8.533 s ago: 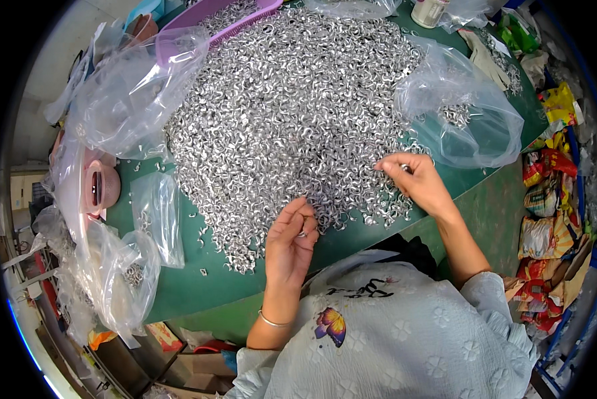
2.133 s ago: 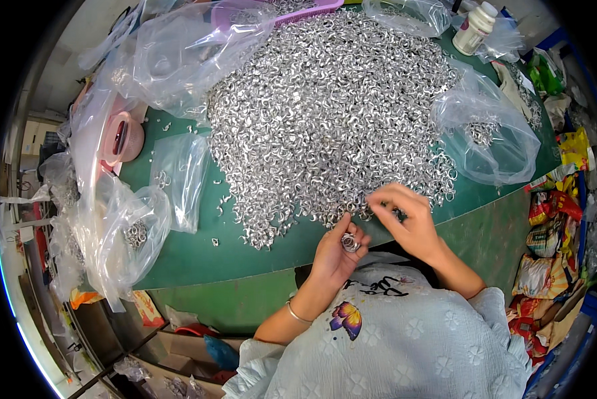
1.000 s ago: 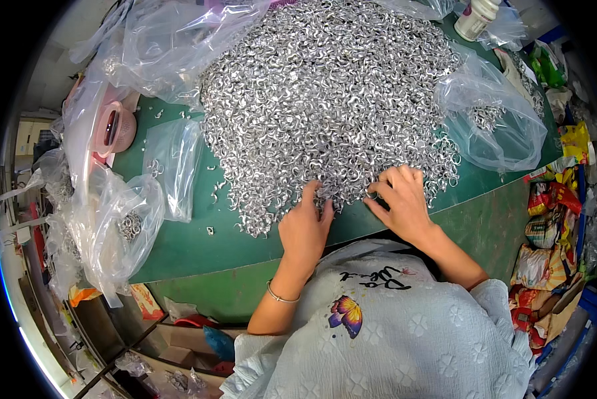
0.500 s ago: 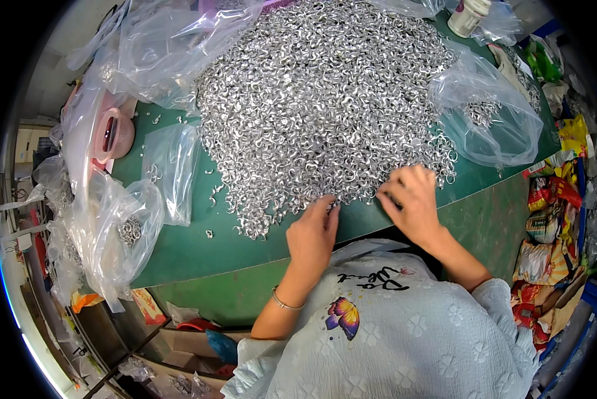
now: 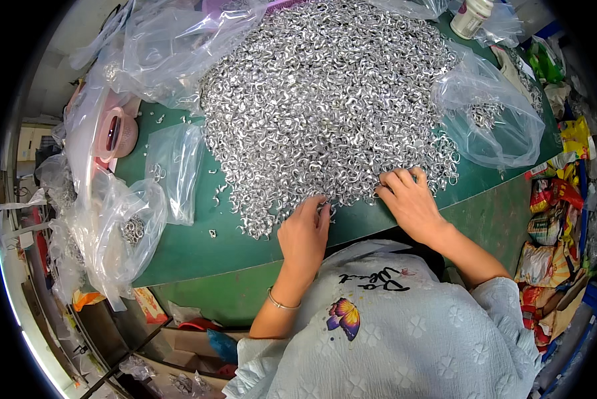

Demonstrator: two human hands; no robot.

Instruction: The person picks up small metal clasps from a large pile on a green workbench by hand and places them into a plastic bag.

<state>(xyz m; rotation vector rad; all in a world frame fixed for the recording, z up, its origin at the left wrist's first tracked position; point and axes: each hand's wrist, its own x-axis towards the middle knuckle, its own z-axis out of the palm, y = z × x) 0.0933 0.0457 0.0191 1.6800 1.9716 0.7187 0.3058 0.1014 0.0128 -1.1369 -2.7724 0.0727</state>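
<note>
A broad heap of small silvery curved metal pieces [image 5: 332, 100] covers the middle of the green table [image 5: 238, 256]. At the heap's near edge, my left hand [image 5: 302, 233] has its thumb and fingertips drawn close together, touching the pieces. Whatever lies between those fingertips is too small to make out. Farther right, my right hand [image 5: 411, 203] rests on the edge of the heap. Its fingers are bent and spread over the pieces, thumb apart, with nothing visibly gripped.
Clear plastic bags flank the heap: a flat bag [image 5: 182, 176] and a bag with rings [image 5: 122, 226] at left, another bag [image 5: 494, 130] at right. A pink container [image 5: 122, 136] stands left, a white bottle [image 5: 470, 18] far right. Colourful packets [image 5: 544, 259] lie beyond the right edge.
My left hand has shifted slightly left along the heap's edge. The right hand's fingers have spread and settled onto the pieces.
</note>
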